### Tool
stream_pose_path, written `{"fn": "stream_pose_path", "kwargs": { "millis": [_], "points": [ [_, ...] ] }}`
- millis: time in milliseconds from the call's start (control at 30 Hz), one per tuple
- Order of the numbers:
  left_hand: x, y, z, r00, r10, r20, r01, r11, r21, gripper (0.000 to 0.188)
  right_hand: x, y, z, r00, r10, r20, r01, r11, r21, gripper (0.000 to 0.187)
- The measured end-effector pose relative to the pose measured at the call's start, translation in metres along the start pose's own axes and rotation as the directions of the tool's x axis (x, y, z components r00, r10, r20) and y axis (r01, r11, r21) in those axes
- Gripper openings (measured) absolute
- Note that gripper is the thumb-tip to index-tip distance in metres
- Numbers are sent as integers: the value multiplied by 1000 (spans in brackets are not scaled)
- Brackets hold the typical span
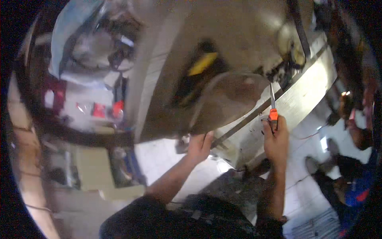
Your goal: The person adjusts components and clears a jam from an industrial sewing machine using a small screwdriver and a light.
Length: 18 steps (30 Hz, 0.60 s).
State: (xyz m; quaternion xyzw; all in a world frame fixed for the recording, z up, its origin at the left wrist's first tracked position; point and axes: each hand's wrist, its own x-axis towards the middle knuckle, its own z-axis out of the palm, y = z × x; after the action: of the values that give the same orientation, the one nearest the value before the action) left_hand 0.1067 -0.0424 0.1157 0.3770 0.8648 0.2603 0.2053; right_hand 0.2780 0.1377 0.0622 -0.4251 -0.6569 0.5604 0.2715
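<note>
My right hand is closed around the handle of a screwdriver. The handle is orange and dark, and its thin metal shaft points away from me, toward dark small parts by the bench edge. At the near end of a brown, curved, sheet-like piece, my left hand is closed on its edge, with the fingertips partly hidden. The piece has a rounded far end and leans over the bench. Blur hides its exact kind and whether the screwdriver tip touches anything.
A pale workbench with a dark strip runs diagonally to the far right. A blurred black and yellow object lies beyond the brown piece. Red items sit on a white surface at left. Another person is at right.
</note>
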Motion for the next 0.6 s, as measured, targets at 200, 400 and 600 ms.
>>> {"fn": "stream_pose_path", "kwargs": {
  "millis": [200,400,600],
  "points": [
    [8,-20,-7,919,374,-125,-379,925,-24,32,-8,5,30,968,-123,-218,76,974,-213,25],
    [1,-33,-3,776,455,-437,-567,807,-165,26,-28,39,34,919,-326,-222,183,852,-490,31],
    [0,-41,9,753,390,-530,-573,785,-236,20,-42,78,22,935,-295,-198,164,853,-496,37]
  ]
}}
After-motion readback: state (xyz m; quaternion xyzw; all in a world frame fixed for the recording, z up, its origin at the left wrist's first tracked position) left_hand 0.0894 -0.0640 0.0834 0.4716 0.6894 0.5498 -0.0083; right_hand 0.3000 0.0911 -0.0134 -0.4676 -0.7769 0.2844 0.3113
